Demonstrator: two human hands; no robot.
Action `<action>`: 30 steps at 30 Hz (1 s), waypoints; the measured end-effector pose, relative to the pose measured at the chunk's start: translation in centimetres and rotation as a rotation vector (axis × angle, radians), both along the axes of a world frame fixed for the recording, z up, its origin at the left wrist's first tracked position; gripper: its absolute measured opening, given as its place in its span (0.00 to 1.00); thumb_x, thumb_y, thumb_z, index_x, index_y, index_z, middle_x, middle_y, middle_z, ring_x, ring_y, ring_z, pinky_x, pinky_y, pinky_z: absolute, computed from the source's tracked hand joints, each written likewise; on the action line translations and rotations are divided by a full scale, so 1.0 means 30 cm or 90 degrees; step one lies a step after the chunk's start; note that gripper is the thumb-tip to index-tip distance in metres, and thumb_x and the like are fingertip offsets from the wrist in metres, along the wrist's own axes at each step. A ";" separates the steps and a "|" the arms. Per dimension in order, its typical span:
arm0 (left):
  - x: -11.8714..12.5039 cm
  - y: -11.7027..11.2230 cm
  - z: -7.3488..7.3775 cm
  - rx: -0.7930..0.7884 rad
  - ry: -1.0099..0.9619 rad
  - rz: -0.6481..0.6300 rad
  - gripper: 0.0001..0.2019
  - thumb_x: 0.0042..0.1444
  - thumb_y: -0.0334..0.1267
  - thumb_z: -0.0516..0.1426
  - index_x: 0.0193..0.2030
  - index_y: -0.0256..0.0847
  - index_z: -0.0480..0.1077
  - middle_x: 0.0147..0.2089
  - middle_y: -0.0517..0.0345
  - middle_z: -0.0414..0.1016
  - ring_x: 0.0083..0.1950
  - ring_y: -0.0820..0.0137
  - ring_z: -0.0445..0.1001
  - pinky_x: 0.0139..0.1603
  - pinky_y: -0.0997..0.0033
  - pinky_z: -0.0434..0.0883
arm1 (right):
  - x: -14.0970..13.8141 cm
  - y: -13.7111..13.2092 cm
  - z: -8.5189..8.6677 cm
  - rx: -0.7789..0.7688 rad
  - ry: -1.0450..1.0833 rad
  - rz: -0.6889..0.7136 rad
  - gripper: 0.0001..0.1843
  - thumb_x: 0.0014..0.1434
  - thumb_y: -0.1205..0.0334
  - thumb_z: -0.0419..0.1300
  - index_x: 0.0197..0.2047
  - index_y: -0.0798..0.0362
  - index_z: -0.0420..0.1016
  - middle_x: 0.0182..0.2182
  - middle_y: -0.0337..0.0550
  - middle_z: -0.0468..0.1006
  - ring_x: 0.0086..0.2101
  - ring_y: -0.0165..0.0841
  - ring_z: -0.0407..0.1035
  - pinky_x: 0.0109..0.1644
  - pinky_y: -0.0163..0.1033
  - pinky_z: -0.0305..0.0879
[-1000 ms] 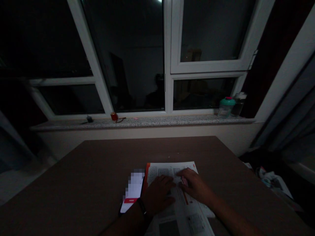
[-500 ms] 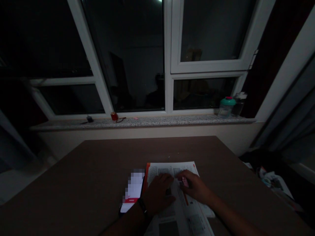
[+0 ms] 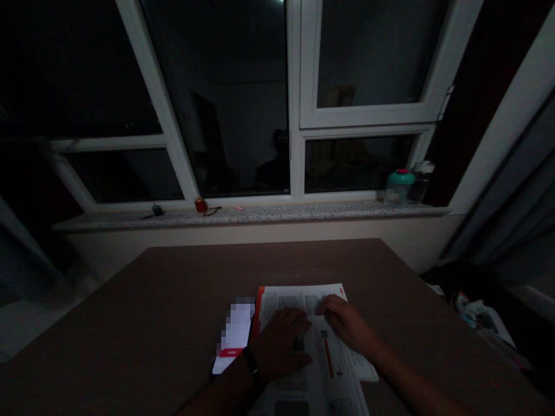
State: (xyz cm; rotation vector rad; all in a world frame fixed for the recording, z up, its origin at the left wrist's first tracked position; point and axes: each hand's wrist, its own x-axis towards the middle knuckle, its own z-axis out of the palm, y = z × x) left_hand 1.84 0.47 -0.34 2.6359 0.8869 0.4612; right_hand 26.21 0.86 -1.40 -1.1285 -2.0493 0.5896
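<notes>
Book (image 3: 318,352) lies printed side up on brown table (image 3: 173,318); left hand (image 3: 281,345) spread palm-down across print, thumb apart from fingers, nothing seen gripped; right hand (image 3: 344,323) at book's upper right, fingers curled, cannot tell whether anything held; lit phone (image 3: 237,329) just left of book; green-lidded bottle (image 3: 398,188) on speckled windowsill (image 3: 281,215) beyond

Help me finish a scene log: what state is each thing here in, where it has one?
Book: open, printed pages up
Phone: screen lit, lying beside the book
Left hand: fingers spread on the page
Right hand: fingers bent over the page; grip hidden
Green-lidded bottle: upright, lid on
Clear bottle: upright, cap on
Upper right window: looks shut
</notes>
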 end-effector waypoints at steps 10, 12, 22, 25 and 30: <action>0.004 -0.005 0.020 -0.020 -0.001 -0.001 0.30 0.54 0.49 0.64 0.61 0.46 0.62 0.63 0.50 0.63 0.62 0.54 0.60 0.62 0.54 0.57 | -0.023 -0.015 0.019 -0.054 -0.073 -0.048 0.05 0.58 0.67 0.57 0.34 0.51 0.74 0.31 0.38 0.74 0.33 0.33 0.69 0.37 0.36 0.62; 0.005 -0.006 0.020 -0.021 0.003 0.006 0.30 0.54 0.48 0.64 0.61 0.46 0.61 0.63 0.51 0.63 0.62 0.54 0.60 0.62 0.54 0.57 | -0.029 -0.017 0.016 -0.069 -0.057 -0.048 0.03 0.57 0.67 0.59 0.33 0.51 0.73 0.31 0.37 0.73 0.32 0.32 0.69 0.36 0.35 0.61; 0.011 -0.004 0.009 -0.025 -0.046 0.018 0.24 0.56 0.40 0.62 0.59 0.44 0.64 0.60 0.51 0.65 0.60 0.56 0.62 0.61 0.56 0.59 | -0.035 -0.004 0.002 -0.152 0.087 -0.004 0.04 0.56 0.66 0.59 0.30 0.51 0.68 0.25 0.33 0.68 0.29 0.30 0.64 0.32 0.32 0.58; 0.014 0.005 -0.011 -0.039 -0.094 0.063 0.15 0.59 0.35 0.60 0.53 0.44 0.67 0.58 0.54 0.67 0.58 0.60 0.64 0.59 0.60 0.61 | -0.042 -0.002 -0.001 -0.156 0.101 0.007 0.04 0.55 0.67 0.59 0.31 0.51 0.68 0.26 0.32 0.68 0.29 0.30 0.64 0.33 0.32 0.58; 0.024 0.020 -0.040 -0.049 -0.147 0.067 0.11 0.55 0.28 0.59 0.44 0.43 0.67 0.53 0.56 0.69 0.55 0.62 0.66 0.57 0.63 0.63 | -0.062 -0.002 -0.009 -0.126 0.065 0.010 0.06 0.52 0.71 0.58 0.33 0.52 0.70 0.30 0.35 0.73 0.34 0.31 0.68 0.38 0.33 0.60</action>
